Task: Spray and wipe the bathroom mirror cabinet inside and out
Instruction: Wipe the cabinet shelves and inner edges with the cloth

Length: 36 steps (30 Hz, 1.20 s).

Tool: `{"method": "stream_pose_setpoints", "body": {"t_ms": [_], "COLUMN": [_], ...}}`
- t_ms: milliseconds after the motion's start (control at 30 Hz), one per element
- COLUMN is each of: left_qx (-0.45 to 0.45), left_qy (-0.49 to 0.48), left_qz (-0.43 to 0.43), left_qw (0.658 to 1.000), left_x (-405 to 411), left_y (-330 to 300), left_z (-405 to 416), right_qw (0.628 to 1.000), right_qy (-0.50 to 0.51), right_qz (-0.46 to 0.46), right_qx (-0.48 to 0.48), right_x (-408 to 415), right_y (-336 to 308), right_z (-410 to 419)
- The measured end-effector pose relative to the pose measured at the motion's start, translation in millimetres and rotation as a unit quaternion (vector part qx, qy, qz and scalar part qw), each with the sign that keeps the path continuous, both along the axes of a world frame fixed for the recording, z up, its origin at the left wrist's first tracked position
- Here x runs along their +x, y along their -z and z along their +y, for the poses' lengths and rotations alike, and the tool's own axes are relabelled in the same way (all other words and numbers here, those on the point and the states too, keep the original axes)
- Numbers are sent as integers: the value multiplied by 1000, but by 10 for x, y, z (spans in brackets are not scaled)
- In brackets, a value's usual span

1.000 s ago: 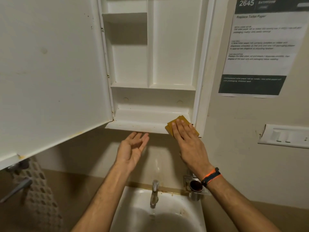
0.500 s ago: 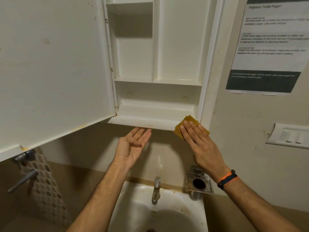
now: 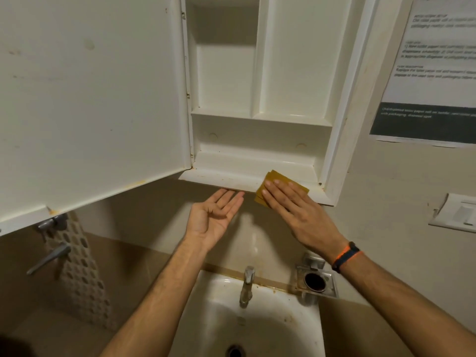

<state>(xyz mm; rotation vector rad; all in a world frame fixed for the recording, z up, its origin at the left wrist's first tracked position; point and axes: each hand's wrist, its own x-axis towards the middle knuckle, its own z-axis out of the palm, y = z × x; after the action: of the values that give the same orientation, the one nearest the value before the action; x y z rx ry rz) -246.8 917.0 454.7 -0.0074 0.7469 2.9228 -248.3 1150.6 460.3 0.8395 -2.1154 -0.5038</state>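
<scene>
The white mirror cabinet (image 3: 260, 140) hangs on the wall with its door (image 3: 90, 99) swung wide open to the left, showing bare shelves. A folded yellow cloth (image 3: 277, 179) lies on the cabinet's bottom front ledge, right of the middle. My right hand (image 3: 296, 210) presses it flat with straight fingers. My left hand (image 3: 215, 217) hovers palm up just below the ledge, left of the cloth, fingers relaxed and holding nothing. No spray bottle is in view.
A white sink (image 3: 213, 300) with a metal tap (image 3: 246, 287) sits directly below. A metal holder (image 3: 315, 280) is fixed to the wall right of the tap. A printed notice (image 3: 432, 73) and a switch plate (image 3: 456, 212) are on the right wall. A perforated basket (image 3: 77, 269) stands at left.
My right hand has slid the cloth leftward along the bottom ledge, away from the right corner. The left hand stays cupped under the ledge. The view has shifted slightly.
</scene>
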Motion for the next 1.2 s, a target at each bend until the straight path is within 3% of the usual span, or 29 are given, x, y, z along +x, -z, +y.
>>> {"method": "stream_pose_setpoints", "body": {"t_ms": [233, 533, 767, 967, 1200], "left_qx": [24, 16, 54, 67, 50], "left_qy": [-39, -13, -54, -48, -26], "left_qz": [-16, 3, -19, -14, 13], "left_qw": [999, 1000, 997, 997, 998], "left_x": [-35, -73, -156, -134, -112], "left_y": [14, 25, 35, 97, 114], "left_z": [-156, -330, -476, -574, -688], "right_qw": [998, 998, 995, 997, 999], "right_qy": [18, -37, -41, -6, 37], "right_qz": [-23, -16, -50, -47, -6], "right_qx": [48, 50, 76, 60, -19], "right_x": [208, -191, -222, 7, -113], "right_y": [-90, -165, -260, -317, -34], "right_z": [374, -317, -583, -102, -922]}}
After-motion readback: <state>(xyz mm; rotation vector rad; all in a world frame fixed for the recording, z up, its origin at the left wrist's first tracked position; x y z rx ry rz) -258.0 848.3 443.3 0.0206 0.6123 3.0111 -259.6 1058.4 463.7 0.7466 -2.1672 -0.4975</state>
